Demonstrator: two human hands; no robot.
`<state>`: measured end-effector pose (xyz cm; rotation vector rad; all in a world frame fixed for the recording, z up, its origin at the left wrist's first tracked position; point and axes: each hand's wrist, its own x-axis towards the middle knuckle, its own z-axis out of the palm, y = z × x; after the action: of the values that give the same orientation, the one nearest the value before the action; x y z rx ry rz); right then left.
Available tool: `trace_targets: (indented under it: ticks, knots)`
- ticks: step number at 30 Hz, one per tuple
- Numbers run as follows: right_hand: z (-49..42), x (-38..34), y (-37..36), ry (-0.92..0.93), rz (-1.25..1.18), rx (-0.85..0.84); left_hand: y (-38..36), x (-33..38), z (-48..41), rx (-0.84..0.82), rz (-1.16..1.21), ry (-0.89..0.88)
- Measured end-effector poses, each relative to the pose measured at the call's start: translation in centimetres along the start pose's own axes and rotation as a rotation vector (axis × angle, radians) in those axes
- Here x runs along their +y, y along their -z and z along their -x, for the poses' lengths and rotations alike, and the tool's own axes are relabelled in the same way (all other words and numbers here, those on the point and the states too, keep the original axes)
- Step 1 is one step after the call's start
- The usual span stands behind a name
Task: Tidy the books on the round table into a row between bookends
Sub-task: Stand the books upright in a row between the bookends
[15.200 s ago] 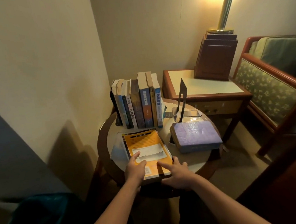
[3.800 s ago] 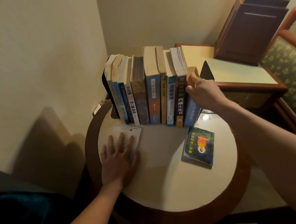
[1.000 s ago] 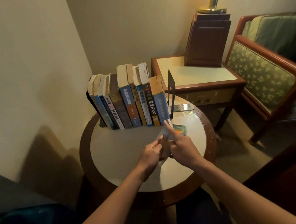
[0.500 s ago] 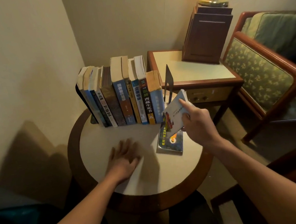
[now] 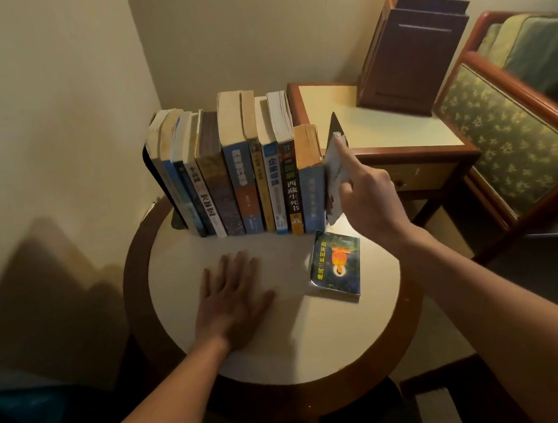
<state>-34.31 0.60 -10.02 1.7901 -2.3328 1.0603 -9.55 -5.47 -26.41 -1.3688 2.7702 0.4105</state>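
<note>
1. A row of upright books (image 5: 250,180) stands along the back of the round table (image 5: 319,345), spines facing the camera, packed side by side and touching.
2. At the left end of the row, a dark left bookend (image 5: 157,182) presses against the first book, which leans slightly.
3. At the right end, the pointed tip of the right bookend (image 5: 334,123) shows above the books; the rest of it is hidden behind a booklet and the hand.
4. The right hand (image 5: 369,198) pinches a thin pale booklet (image 5: 333,171), held upright and slightly tilted, just beside the last blue book in the row and in front of the right bookend. The index finger lies straight along the booklet's outer face, pointing up toward its top edge; the other fingers curl closed around its lower edge.
5. The left hand (image 5: 232,302) lies flat on the table top in front of the row, palm down, fingers spread, holding nothing.
6. A small green book with an orange figure on its cover (image 5: 336,264) lies flat on the table, near the right end of the row and below the right hand, apart from both hands.
7. Behind the round table stands a square side table (image 5: 382,128) carrying a dark wooden lamp base (image 5: 416,52); an upholstered armchair (image 5: 511,138) sits to the right.
</note>
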Motion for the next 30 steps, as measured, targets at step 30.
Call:
trace_targets:
  ticks: [30]
  knots:
    - [-2.8,6.8,-6.4,-0.136,-0.127,-0.302,-0.8,0.0,0.5,0.09,-0.001,0.006]
